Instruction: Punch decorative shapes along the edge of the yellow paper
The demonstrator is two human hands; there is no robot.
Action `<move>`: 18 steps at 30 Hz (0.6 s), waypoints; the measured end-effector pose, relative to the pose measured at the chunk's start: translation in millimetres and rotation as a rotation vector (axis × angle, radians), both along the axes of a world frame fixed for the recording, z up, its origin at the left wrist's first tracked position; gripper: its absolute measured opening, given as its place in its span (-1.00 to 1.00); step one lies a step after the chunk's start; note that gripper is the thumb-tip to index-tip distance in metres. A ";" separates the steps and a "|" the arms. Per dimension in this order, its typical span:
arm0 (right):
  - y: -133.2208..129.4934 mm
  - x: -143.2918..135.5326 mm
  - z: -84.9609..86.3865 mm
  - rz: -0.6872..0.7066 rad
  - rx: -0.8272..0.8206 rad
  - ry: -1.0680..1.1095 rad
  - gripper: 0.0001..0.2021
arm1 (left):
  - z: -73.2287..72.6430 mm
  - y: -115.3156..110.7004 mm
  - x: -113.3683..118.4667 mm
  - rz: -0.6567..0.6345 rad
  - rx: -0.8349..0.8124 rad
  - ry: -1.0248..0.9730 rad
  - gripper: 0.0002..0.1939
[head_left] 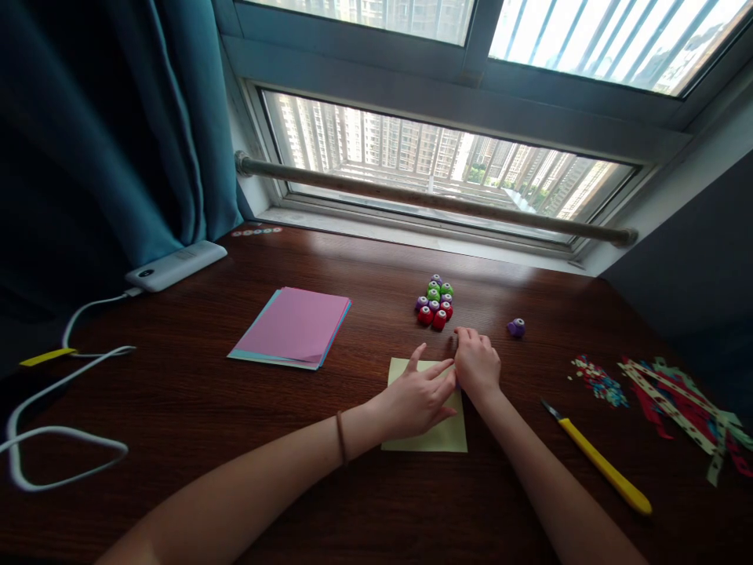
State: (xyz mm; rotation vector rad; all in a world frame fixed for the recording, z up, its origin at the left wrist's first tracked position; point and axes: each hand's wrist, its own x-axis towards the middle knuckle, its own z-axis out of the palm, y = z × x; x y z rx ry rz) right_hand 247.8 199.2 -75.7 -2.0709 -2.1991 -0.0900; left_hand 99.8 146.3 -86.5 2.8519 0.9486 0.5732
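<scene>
A pale yellow square of paper (420, 445) lies on the dark wooden table in front of me. My left hand (416, 399) rests over it with fingers spread, its fingertips close to my right hand and a brown band around the wrist. At the paper's upper right corner, my right hand (478, 365) is closed with curled fingers. A small dark bit shows by its fingertips, but what it grips is mostly hidden. Just beyond the hands stands a cluster of small craft punches (434, 304) in red, green and purple. One purple punch (516, 327) sits apart to the right.
To the left lies a stack of coloured paper (297, 323), pink on top. A yellow-handled craft knife (600, 463), paper confetti (600, 380) and punched paper strips (676, 404) are at right. A white power bank (176, 265) with a cable (64, 431) lies far left, below the window.
</scene>
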 end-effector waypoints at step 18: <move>-2.2 2.4 -6.3 0.007 0.042 0.180 -0.74 | -4.8 -3.2 1.8 0.002 -0.010 -0.033 -0.54</move>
